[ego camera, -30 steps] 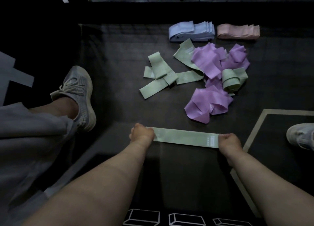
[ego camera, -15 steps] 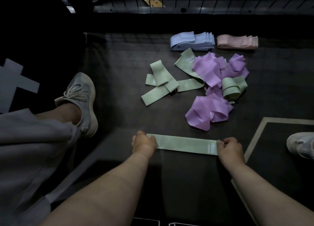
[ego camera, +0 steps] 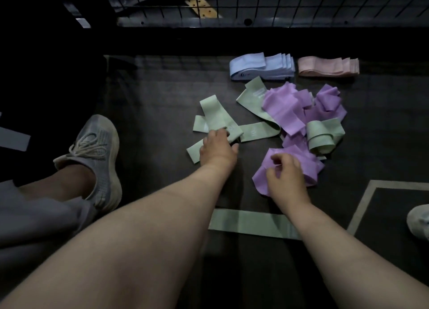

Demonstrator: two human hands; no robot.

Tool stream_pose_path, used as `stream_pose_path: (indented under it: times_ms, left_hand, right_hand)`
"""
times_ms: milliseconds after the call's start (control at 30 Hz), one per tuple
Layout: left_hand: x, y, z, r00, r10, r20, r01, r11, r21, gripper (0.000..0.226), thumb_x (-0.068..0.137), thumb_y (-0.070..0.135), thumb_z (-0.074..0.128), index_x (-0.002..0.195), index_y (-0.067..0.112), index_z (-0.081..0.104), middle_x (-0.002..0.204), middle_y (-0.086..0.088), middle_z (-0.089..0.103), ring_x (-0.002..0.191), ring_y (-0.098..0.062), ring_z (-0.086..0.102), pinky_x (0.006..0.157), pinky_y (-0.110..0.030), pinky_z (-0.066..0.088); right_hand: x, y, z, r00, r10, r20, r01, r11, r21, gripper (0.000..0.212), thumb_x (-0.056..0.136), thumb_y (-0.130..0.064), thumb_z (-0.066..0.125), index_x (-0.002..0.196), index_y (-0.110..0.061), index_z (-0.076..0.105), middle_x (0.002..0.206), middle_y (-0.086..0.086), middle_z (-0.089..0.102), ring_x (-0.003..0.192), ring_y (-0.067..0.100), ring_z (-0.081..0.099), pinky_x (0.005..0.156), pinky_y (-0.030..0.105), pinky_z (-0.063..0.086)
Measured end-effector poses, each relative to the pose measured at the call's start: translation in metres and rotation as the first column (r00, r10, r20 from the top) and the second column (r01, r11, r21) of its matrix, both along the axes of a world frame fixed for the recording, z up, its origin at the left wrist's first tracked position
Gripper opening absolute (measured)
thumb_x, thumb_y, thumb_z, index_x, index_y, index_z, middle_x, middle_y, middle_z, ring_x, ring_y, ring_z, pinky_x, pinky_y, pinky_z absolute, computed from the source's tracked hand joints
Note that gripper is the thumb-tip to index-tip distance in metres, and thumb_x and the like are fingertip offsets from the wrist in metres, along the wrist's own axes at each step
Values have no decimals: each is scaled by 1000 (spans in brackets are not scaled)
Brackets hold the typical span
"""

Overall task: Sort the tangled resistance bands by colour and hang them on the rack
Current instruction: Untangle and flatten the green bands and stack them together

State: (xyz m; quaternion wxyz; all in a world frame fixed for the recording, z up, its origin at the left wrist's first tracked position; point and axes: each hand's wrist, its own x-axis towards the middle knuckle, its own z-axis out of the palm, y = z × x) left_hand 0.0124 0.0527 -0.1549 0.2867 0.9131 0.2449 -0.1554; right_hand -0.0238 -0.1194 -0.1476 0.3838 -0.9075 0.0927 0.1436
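Note:
A flattened green band [ego camera: 250, 225] lies on the dark floor mat between my forearms, touched by neither hand. My left hand [ego camera: 217, 147] rests on a loose knot of green bands [ego camera: 217, 117], its fingers bent down onto one strip and the thumb out to the right. My right hand [ego camera: 285, 176] is over the near purple band [ego camera: 299, 162] with curled fingers; whether it pinches the band is unclear. More purple bands [ego camera: 285, 107] tangle with a long green band [ego camera: 253, 95] and a rolled green band [ego camera: 322, 134].
Folded blue bands [ego camera: 262, 66] and folded pink bands [ego camera: 328, 67] lie stacked side by side at the mat's far edge. A wire grid rack [ego camera: 255, 2] stands behind them. My left shoe [ego camera: 97, 151] and right shoe [ego camera: 420, 220] flank the work area.
Both hands let go of the flattened green band and moved forward. The left went to the green knot, the right to the near purple band. The camera tilted and moved closer.

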Motion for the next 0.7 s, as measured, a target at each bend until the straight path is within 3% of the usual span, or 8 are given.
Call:
stream_pose_path:
  times_ms: [167, 267, 367, 533, 633, 700]
  left_hand:
    - [26, -2, -20, 998, -65, 8, 64, 996, 58, 45, 92, 43, 66, 131, 23, 55, 134, -6, 46, 128, -29, 43, 104, -40, 37]
    - [33, 1, -25, 998, -36, 60, 30, 995, 91, 29, 97, 40, 57, 118, 22, 67, 126, -5, 54, 120, -29, 50, 99, -38, 38]
    - [36, 6, -18, 987, 11, 157, -27, 994, 101, 27, 101, 31, 46, 104, 16, 68, 114, -8, 59, 110, -32, 55, 91, -41, 40]
    - [40, 27, 26, 925, 180, 335, -165, 984, -71, 23, 106, 28, 38, 111, 16, 56, 117, -11, 58, 101, -36, 57, 85, -41, 45]
    - [35, 43, 67, 816, 284, 503, -215, 958, -191, 21, 106, 29, 39, 112, 18, 56, 105, -3, 58, 92, -28, 57, 74, -29, 37]
    - [29, 49, 98, 776, 319, 545, -226, 946, -232, 21, 106, 31, 38, 112, 20, 54, 94, 0, 61, 84, -25, 59, 69, -28, 36]
  right_hand:
    - [9, 19, -26, 985, 78, -153, -70, 996, 52, 33, 88, -14, 62, 121, -15, 63, 118, 9, 62, 108, 24, 59, 100, 37, 47]
    - [13, 22, -35, 972, 91, -215, -103, 994, -42, 35, 89, -16, 63, 124, -14, 64, 121, 9, 61, 114, 25, 58, 102, 32, 44]
    - [17, 22, -35, 965, 67, -254, -83, 995, -52, 36, 90, -18, 62, 126, -14, 63, 121, 8, 61, 112, 25, 59, 96, 27, 43]
    - [20, 23, -15, 955, 71, -287, -73, 997, 1, 33, 90, -19, 59, 122, -17, 63, 120, 10, 64, 111, 25, 61, 101, 34, 47]
    - [18, 23, 11, 975, 59, -215, -66, 997, -28, 33, 90, -18, 58, 122, -17, 65, 124, 11, 62, 115, 28, 58, 103, 40, 46]
    - [15, 25, 33, 987, 25, -160, -17, 998, 54, 28, 91, -16, 58, 118, -16, 67, 121, 9, 66, 115, 26, 60, 103, 39, 47]
